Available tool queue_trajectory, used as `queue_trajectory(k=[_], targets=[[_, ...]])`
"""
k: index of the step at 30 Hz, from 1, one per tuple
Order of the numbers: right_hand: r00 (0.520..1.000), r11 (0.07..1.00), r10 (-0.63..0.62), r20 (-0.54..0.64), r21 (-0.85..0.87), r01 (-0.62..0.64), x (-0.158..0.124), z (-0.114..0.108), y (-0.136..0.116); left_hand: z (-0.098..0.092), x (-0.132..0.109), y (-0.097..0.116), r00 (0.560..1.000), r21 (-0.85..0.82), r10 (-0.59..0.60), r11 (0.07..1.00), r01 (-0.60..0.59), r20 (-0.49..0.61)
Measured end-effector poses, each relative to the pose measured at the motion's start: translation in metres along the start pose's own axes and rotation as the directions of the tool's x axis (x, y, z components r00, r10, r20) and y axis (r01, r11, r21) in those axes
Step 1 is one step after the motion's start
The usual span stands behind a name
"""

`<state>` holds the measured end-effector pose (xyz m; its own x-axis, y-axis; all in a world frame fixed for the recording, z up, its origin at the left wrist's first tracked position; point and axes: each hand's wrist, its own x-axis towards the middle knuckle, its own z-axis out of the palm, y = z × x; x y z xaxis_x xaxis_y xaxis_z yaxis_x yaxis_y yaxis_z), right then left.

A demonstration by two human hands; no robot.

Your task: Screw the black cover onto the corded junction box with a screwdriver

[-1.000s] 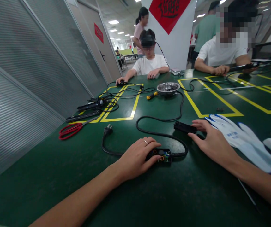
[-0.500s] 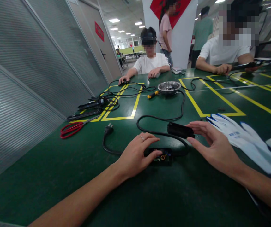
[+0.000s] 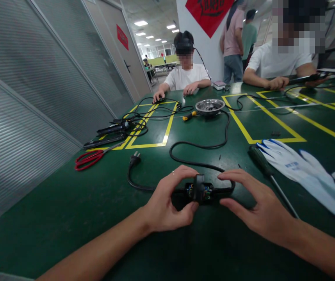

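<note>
Fingers of the left hand [image 3: 167, 199] pinch the black cover [image 3: 199, 185] crosswise over the open box [image 3: 207, 192]; the right hand [image 3: 258, 207] fingers are spread open alongside. The cover needs squaring.

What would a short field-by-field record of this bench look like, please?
Left hand: grips the left end of the open black box, coloured wires showing inside
Right hand: open, fingers curved by the box's right end; contact unclear
Black cover: stands on edge across the box
Black cable: runs from the box's left end to a plug
Right side: screwdriver, white gloves
Left side: red scissors
Farther back: steel bowl
Surface: green table
</note>
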<state>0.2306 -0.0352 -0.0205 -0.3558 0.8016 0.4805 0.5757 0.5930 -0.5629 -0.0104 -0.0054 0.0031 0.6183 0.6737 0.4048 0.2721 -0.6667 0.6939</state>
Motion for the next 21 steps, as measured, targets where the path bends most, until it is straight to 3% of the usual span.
queue_trajectory(k=[2,4,12,17,19,21], targets=[[0.996,0.997,0.067,-0.063,-0.037,-0.07,0.002,-0.004,0.002,-0.005,0.001,-0.004,0.997,0.235,0.039,0.97,-0.053,0.064],[0.986,0.99,0.128,-0.107,-0.051,-0.134,0.004,-0.006,0.005,-0.007,0.003,-0.007,0.99,0.378,-0.01,0.925,-0.046,0.144],[0.973,0.985,0.159,-0.164,-0.044,-0.169,0.005,-0.006,0.008,-0.001,0.007,-0.012,0.928,0.488,-0.148,0.872,-0.041,0.342],[0.973,0.982,0.11,-0.204,-0.126,-0.137,0.01,-0.011,0.01,-0.001,0.007,-0.013,0.939,0.529,-0.136,0.847,-0.056,0.317],[0.969,0.956,0.086,-0.23,-0.254,-0.145,0.016,-0.018,0.016,0.002,0.007,-0.012,0.96,0.545,-0.1,0.836,-0.063,0.263],[0.968,0.865,0.11,-0.227,-0.458,-0.206,0.021,-0.027,0.025,0.006,0.006,-0.01,0.96,0.555,-0.077,0.827,-0.09,0.271]])
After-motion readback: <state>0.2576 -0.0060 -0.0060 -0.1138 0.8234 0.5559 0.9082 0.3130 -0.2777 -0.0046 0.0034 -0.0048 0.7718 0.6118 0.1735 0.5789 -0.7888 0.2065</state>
